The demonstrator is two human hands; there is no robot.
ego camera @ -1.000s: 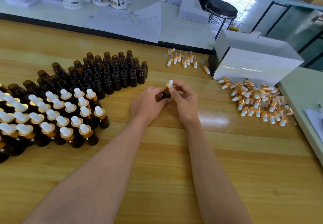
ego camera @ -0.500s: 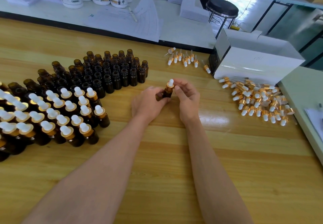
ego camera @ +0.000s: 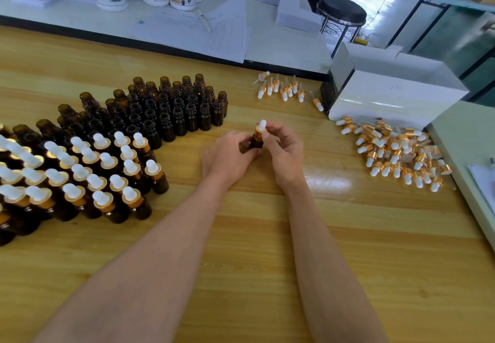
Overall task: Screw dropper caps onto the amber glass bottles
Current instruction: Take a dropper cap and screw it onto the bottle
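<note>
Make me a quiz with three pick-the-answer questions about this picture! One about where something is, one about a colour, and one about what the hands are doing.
1. Where is the big pile of loose caps?
A. On a black stool
B. On the table next to the white box
C. Inside a bucket

2. What colour are the squeezy tops of the caps?
A. White
B. Green
C. Black

3. What is happening to the bottle in the middle?
A. It lies tipped over, untouched
B. It stands alone with no cap
C. The left hand grips it while the right hand pinches the cap on top

Answers:
1 B, the pile lies on the wood by the box.
2 A, every squeezy top shows white.
3 C, fingers of both hands curl round it.
</note>
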